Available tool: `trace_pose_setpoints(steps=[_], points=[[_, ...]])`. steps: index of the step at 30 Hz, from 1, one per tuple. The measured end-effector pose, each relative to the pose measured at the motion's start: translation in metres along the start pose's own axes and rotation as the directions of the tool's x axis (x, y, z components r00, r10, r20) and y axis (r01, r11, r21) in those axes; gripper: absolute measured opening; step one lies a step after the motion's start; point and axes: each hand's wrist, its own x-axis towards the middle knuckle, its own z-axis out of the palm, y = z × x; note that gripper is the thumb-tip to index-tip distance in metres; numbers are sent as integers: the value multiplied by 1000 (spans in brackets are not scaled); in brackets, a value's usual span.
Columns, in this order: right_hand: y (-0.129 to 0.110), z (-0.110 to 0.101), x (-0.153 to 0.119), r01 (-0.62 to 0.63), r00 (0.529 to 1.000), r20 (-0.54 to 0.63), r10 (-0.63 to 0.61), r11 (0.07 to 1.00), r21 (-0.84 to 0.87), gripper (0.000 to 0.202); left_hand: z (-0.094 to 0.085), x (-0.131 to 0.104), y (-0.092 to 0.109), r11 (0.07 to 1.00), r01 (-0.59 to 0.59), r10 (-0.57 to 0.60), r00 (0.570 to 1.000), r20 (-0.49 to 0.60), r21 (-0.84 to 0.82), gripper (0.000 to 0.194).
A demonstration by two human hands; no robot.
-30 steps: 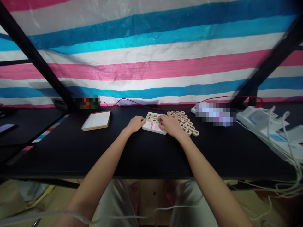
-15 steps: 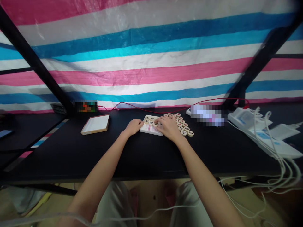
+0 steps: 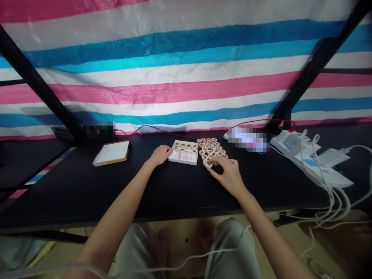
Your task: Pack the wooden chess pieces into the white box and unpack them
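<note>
A shallow white box (image 3: 183,159) lies on the black table, with several round Chinese chess pieces (image 3: 188,146) with black characters in its far part. My left hand (image 3: 160,155) rests at the box's left side, its fingers closed on the edge. To the right of the box, more Chinese chess pieces (image 3: 209,146), red and black, sit close together on the table. My right hand (image 3: 229,172) pinches one Chinese chess piece (image 3: 208,164) between thumb and fingers at the near end of this group. Part of the group is hidden behind those fingers.
The box's lid (image 3: 112,153) lies to the left, its white inside facing up. A white power strip (image 3: 314,159) with chargers and cables takes up the right side. A blurred-out pale object (image 3: 247,139) sits behind the pieces, and a red cable (image 3: 165,131) runs along the back.
My right hand has moved from over the box to the right and nearer, onto a piece in the group. The pieces in the box now show uncovered. My left hand stays at the box.
</note>
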Motion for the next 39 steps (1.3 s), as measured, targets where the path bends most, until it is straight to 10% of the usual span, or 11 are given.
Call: trace_pose_setpoints(steps=[39], points=[[-1,5,-1,78,996,57,-67,972,-223,11,-1,-3,3,1000,-4,4,1000,-11,0,40]])
